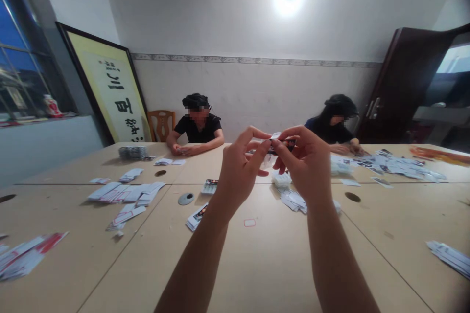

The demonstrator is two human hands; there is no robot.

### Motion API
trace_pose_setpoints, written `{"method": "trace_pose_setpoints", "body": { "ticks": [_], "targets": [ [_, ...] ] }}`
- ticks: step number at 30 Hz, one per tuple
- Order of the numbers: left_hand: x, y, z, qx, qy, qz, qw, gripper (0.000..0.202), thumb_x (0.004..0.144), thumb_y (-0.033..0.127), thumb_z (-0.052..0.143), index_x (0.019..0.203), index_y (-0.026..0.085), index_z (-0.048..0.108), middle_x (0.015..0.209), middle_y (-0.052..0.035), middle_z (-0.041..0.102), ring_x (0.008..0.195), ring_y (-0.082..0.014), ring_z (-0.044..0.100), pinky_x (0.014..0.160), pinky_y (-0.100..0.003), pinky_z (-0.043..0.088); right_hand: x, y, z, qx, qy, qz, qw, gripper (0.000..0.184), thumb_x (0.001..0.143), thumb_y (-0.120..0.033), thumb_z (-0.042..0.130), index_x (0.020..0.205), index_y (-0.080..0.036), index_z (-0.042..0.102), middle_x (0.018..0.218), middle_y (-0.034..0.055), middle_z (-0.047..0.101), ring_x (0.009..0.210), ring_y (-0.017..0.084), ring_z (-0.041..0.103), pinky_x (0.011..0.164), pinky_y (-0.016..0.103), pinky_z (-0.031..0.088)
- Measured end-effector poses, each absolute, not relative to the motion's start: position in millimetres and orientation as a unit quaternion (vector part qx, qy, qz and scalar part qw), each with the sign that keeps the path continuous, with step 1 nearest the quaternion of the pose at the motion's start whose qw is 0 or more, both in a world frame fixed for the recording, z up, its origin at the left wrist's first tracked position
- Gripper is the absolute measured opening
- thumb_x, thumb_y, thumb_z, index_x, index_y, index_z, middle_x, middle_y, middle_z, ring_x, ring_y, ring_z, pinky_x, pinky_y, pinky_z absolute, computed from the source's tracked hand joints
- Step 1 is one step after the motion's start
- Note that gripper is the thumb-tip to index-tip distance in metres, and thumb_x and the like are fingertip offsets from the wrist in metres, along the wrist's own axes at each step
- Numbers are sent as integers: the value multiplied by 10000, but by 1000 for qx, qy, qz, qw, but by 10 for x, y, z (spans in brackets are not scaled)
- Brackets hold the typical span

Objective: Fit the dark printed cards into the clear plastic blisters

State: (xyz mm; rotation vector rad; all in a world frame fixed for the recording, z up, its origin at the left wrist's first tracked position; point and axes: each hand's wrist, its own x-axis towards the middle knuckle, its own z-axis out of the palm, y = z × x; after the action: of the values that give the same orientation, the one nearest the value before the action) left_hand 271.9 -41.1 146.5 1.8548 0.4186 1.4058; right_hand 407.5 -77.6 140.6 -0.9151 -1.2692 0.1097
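Both forearms rise from near desk (257, 264) edge. Left hand (238, 171) and right hand (306, 166) pinch small card packet (281, 144) between closed fingertips, held above desk middle. Packet looks light, thin, bendable; best gripped by its edges.

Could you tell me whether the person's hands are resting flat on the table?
No, the left hand and right hand are raised above the table, pinching a small dark item between their fingertips.

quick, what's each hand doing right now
Left hand: fingers pinched on the small dark-printed white card.
Right hand: pinched on the same card.
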Motion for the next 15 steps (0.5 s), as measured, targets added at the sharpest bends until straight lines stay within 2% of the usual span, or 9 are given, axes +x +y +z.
{"method": "trace_pose_setpoints", "body": {
  "ticks": [9, 15],
  "targets": [
    [2727, -413, 1452, 716, 174, 553, 388, 299, 883, 488, 675, 981, 208, 640, 729, 6, 621, 730, -178, 711, 477, -241, 632, 4072, -776, 1405, -412, -568, 50, 711, 150, 803, -284, 744, 814, -190, 627, 561, -45, 631, 392, 118, 610, 360, 210, 434],
    [2721, -418, 1463, 717, 177, 552, 387, 303, 879, 492, 679, 972, 206, 639, 802, -18, 674, 779, -189, 723, 474, -225, 626, 4078, -808, 1415, -425, -566, 65, 703, 191, 817, -317, 747, 841, -202, 597, 563, -43, 634, 413, 127, 615, 381, 223, 449]
  ]
}}
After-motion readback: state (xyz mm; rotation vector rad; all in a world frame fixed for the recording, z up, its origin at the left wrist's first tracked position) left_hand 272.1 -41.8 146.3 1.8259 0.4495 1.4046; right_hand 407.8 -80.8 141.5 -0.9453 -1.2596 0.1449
